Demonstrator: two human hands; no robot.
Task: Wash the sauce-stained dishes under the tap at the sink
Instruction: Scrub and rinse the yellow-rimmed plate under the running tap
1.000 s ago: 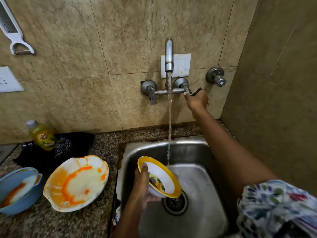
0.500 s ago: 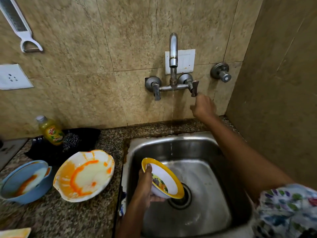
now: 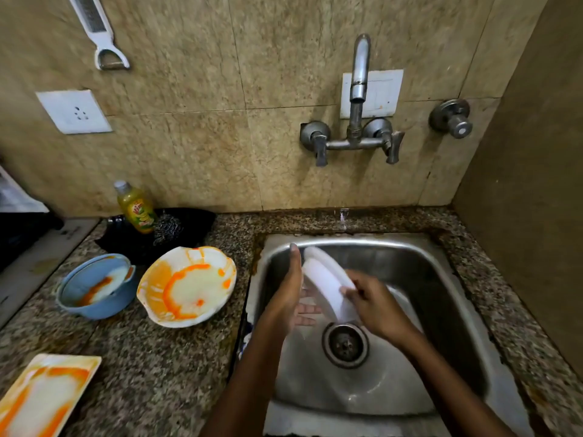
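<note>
Over the steel sink [image 3: 419,266], both hands hold a small bowl [image 3: 325,282] turned so its white underside faces me. My left hand [image 3: 288,293] cups it from the left, thumb up along the rim. My right hand [image 3: 370,299] grips its right edge. The tap [image 3: 358,74] on the wall runs no water. On the granite counter to the left sit a scalloped white plate [image 3: 189,287] streaked with orange sauce, a blue bowl [image 3: 94,287] with sauce inside, and a sauce-stained rectangular plate [image 3: 44,398] at the near left corner.
A dish soap bottle [image 3: 137,208] and a steel scrubber [image 3: 168,228] sit on a black tray by the wall. A peeler [image 3: 97,33] hangs on the tiles above a wall socket [image 3: 74,111]. The sink drain [image 3: 345,345] lies below the hands. A side wall stands on the right.
My right hand left the tap handle and came down to the bowl. The water stopped running. The bowl turned so its white underside shows. The camera tilted down.
</note>
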